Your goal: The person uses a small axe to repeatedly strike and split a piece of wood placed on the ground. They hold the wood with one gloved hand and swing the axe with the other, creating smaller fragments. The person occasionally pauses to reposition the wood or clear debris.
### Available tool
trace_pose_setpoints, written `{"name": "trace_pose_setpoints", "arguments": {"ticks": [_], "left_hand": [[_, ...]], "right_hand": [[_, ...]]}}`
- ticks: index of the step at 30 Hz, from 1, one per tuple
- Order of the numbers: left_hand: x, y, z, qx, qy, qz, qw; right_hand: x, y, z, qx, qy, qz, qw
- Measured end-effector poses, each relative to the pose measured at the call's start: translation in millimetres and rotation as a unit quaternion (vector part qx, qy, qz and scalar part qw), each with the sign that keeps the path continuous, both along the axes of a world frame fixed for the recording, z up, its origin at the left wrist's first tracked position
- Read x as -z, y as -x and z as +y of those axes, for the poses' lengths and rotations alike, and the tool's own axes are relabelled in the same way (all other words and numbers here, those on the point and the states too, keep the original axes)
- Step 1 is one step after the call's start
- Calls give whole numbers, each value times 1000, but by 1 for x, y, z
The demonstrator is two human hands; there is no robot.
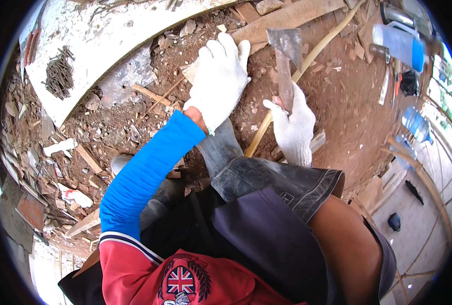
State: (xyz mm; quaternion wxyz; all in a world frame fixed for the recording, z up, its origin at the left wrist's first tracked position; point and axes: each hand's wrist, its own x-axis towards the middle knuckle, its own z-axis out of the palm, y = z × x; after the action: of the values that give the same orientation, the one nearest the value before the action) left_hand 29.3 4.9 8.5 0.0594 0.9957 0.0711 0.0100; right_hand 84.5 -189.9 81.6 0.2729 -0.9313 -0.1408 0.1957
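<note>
Head view: near, a dark boot point(266, 180) stands beside a yellow pole point(327, 40). On the right, the right gloved hand point(294, 127) is wrapped around the handle of a hatchet point(286, 48); left of it, the left gloved hand point(218, 76) covers a wood piece point(189, 72), its grip hidden. Farther, a long plank point(297, 18) lies near the blade. Work seems under way, not finished; far left, piled nails point(58, 73) look unused.

My left hand point(217, 76) covers part of a wood piece point(189, 72). Inside my right hand point(294, 127), the lower handle of the hatchet point(284, 71) is hidden. The white board point(144, 25) is cut off by the upper edge; its heaped nails point(59, 72) are too small for counting.
</note>
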Motion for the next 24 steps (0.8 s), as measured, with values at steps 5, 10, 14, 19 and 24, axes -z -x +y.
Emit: {"name": "trace_pose_setpoints", "arguments": {"ticks": [5,10,14,19,24], "left_hand": [[1,-6,-5,-11,-43,15,999],[-3,-7,-5,3,-59,12,998],[-1,-5,-4,-17,-23,-13,1000],[-10,-8,-6,5,-8,46,999],[-6,-3,-9,5,-2,48,999]], "right_hand": [[6,-6,4,-65,81,-52,993],[1,-11,12,-56,92,3,994],[3,-2,11,-28,9,-37,999],[12,-13,9,-72,193,-35,978],[10,-5,6,26,58,39,997]]}}
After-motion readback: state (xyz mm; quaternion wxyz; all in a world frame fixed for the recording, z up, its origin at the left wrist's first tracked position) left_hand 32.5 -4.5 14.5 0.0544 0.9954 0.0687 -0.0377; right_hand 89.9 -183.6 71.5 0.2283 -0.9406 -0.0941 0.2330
